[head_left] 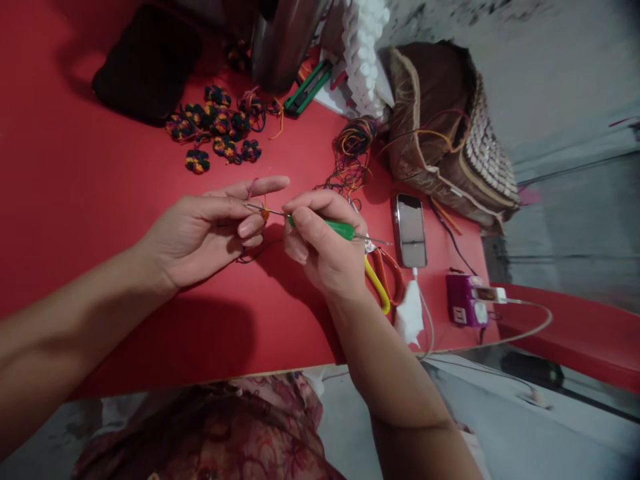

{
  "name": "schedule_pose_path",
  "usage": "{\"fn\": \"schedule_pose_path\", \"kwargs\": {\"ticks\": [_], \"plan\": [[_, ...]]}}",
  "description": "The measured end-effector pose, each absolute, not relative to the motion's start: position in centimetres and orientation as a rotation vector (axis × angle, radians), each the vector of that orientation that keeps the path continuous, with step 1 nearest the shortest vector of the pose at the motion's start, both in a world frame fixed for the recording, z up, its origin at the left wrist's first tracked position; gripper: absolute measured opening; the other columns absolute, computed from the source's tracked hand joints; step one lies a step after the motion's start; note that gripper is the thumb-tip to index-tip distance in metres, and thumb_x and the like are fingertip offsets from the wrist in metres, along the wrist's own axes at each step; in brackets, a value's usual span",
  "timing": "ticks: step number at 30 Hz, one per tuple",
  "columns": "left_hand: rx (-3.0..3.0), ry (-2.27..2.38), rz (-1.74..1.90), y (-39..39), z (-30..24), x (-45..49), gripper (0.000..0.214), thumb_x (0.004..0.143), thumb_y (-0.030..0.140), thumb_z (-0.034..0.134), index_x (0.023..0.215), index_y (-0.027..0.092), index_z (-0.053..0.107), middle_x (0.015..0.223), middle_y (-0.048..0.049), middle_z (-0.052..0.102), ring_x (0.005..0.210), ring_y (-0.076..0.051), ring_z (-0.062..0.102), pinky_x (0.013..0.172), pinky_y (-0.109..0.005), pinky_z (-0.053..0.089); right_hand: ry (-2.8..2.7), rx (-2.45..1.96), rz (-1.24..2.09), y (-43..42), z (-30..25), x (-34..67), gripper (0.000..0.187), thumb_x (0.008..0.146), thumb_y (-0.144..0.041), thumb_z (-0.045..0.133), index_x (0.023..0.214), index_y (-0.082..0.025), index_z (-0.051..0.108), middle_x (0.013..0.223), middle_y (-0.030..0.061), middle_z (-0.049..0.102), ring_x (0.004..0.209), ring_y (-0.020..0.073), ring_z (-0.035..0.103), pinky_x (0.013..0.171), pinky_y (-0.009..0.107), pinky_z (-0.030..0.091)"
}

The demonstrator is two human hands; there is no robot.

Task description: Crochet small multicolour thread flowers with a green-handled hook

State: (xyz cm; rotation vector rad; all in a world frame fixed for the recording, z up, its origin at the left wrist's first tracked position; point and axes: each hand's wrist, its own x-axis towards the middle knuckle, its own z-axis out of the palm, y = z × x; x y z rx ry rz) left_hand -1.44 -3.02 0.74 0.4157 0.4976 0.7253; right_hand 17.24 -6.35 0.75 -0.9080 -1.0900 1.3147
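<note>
My right hand (pixel 325 237) grips a crochet hook (pixel 342 230) by its green handle, with the thin metal shaft pointing left. The shaft reaches a small orange bit of yarn work (pixel 265 213) pinched in the fingers of my left hand (pixel 200 233). A strand of yarn (pixel 252 187) loops over the left index finger, which is stretched out. Dark yarn trails below the left fingers toward the right hand. Past my hands lie several crocheted flowers (pixel 220 123) in dark, orange and purple yarn. A tangled hank of multicoloured yarn (pixel 355 140) sits beyond my right hand.
On the red table (pixel 165 347) are red-and-yellow-handled scissors (pixel 390 277), a phone (pixel 411 230) on a cable, a purple box (pixel 465 300) with a plug, a green box cutter (pixel 307 88), a black case (pixel 147 63) and a brown bag (pixel 435 120). A dark metal cylinder (pixel 285 43) stands at the back.
</note>
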Motion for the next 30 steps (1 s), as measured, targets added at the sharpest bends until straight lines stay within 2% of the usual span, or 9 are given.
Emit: {"fn": "schedule_pose_path", "kwargs": {"ticks": [3,7,11,15,18,23,27,30], "plan": [[0.406,0.492,0.731,-3.0,0.7,-1.4,0.032,0.083,0.013,0.08,0.113,0.014,0.088,0.061,0.0007,0.055,0.057,-0.014,0.047,0.056,-0.028,0.041,-1.043,-0.964,1.304,-6.1,0.8,16.9,0.03,0.091,-0.051,0.095,0.091,-0.029,0.076,0.063,-0.0066,0.06,0.039,0.008,0.036,0.037,0.027,0.034],[0.386,0.496,0.677,-2.7,0.8,-1.4,0.031,0.082,0.009,0.073,0.11,0.014,0.087,0.061,0.0031,0.05,0.057,-0.011,0.04,0.057,-0.024,0.039,-1.023,-0.99,1.302,-6.1,0.5,16.5,0.034,0.091,-0.056,0.094,0.092,-0.03,0.072,0.07,-0.0048,0.063,0.041,0.0092,0.039,0.037,0.029,0.037],[0.367,0.475,0.691,-2.7,0.9,-1.5,0.035,0.08,0.007,0.074,0.111,0.016,0.087,0.059,0.0035,0.048,0.056,-0.011,0.038,0.058,-0.024,0.04,-0.985,-0.977,1.307,-6.0,0.6,16.5,0.03,0.092,-0.052,0.094,0.09,-0.028,0.075,0.069,-0.0051,0.064,0.041,0.0077,0.041,0.038,0.026,0.037],[0.392,0.471,0.639,-2.9,1.0,-1.7,0.037,0.081,0.006,0.076,0.114,0.016,0.088,0.058,0.0019,0.049,0.056,-0.012,0.039,0.056,-0.024,0.038,-0.987,-0.974,1.389,-5.6,1.0,17.4,0.034,0.088,-0.052,0.095,0.08,-0.025,0.076,0.058,-0.0075,0.059,0.036,0.0055,0.035,0.033,0.022,0.026],[0.426,0.479,0.618,-2.9,1.1,-1.6,0.035,0.082,0.01,0.078,0.115,0.013,0.088,0.058,0.0018,0.047,0.055,-0.012,0.037,0.053,-0.024,0.034,-1.055,-0.989,1.37,-5.5,1.1,18.3,0.036,0.092,-0.053,0.089,0.075,-0.024,0.076,0.054,-0.0077,0.054,0.035,0.0057,0.034,0.033,0.022,0.021],[0.487,0.506,0.637,-3.1,1.3,-1.4,0.035,0.082,0.009,0.08,0.116,0.011,0.086,0.059,0.0015,0.049,0.053,-0.012,0.043,0.051,-0.025,0.032,-1.11,-0.919,1.342,-6.0,1.2,19.2,0.026,0.103,-0.034,0.078,0.08,-0.024,0.086,0.055,-0.0054,0.057,0.038,0.0062,0.035,0.037,0.022,0.021],[0.571,0.573,0.675,-3.5,1.4,-1.2,0.036,0.084,0.011,0.082,0.121,0.013,0.084,0.059,0.0014,0.054,0.051,-0.011,0.044,0.051,-0.025,0.03,-1.141,-0.984,1.279,-6.3,1.6,19.5,0.029,0.103,-0.034,0.08,0.077,-0.022,0.085,0.058,-0.0046,0.059,0.04,0.0049,0.032,0.038,0.021,0.02],[0.626,0.62,0.709,-3.7,1.5,-1.0,0.034,0.086,0.011,0.08,0.119,0.014,0.084,0.056,0.0018,0.055,0.049,-0.011,0.04,0.05,-0.025,0.029,-1.19,-1.033,1.194,-6.4,2.0,19.8,0.029,0.102,-0.035,0.082,0.076,-0.022,0.084,0.061,-0.0041,0.062,0.042,0.0045,0.035,0.039,0.02,0.025]]}}
